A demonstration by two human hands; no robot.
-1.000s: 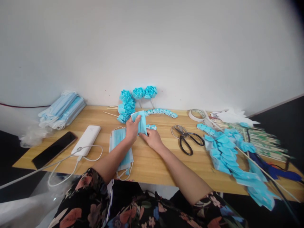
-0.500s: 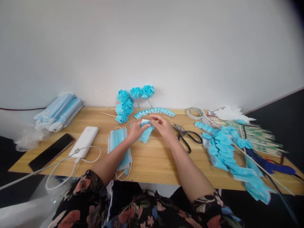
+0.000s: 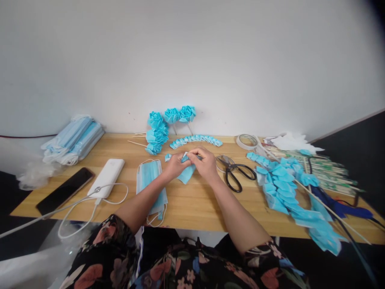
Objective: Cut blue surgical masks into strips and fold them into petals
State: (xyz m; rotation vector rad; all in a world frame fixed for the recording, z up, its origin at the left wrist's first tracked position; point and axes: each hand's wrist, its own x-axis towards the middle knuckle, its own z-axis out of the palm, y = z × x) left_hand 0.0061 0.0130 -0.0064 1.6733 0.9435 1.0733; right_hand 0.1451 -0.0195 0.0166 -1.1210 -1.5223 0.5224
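Both of my hands meet over the middle of the wooden table (image 3: 192, 204). My left hand (image 3: 176, 165) and my right hand (image 3: 205, 161) pinch a folded piece of blue mask fabric (image 3: 186, 173) between their fingertips; its lower corner hangs just above the tabletop. A flat blue face mask (image 3: 149, 180) lies under my left forearm. Black scissors (image 3: 233, 172) lie just right of my right hand. A curved row of small folded blue pieces (image 3: 197, 140) lies behind my hands.
Blue fabric roses on sticks (image 3: 173, 116) lean on the wall. A stack of masks (image 3: 75, 138), a phone (image 3: 64, 190) and a white power bank (image 3: 106, 177) with cable are left. A tape roll (image 3: 246, 141), blue folded strips (image 3: 284, 184) and sticks lie right.
My left hand lowered the blue piece from upright to the table. My right hand rose, then came in to pinch the piece's top together with the left.
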